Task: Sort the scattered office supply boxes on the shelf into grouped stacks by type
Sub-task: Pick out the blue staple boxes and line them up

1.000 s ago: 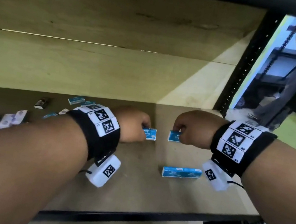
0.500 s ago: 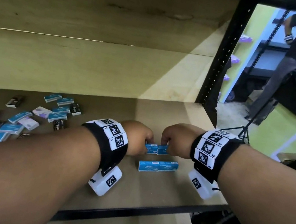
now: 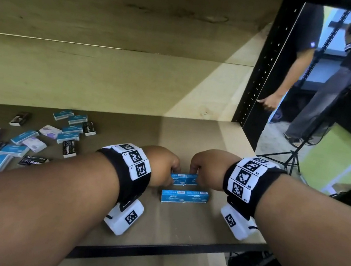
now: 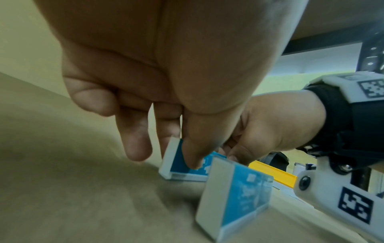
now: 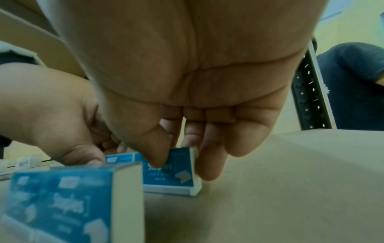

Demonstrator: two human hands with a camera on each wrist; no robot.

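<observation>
Two blue staples boxes [image 3: 184,178] sit end to end on the shelf [image 3: 208,225], one pinched by left hand [image 3: 160,165], one by right hand [image 3: 206,169]. Finished blue row [image 3: 184,197] lies just nearer than the fingertips. Early stage: the mixed blue, black and lilac pile [image 3: 18,144], well left of the fingers, is unsorted.

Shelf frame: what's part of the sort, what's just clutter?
Job:
- left hand pinching a blue staples box
- right hand pinching its twin
- front blue pair
- mixed pile
- shelf

Clutter:
- tripod
- bystanders
</observation>
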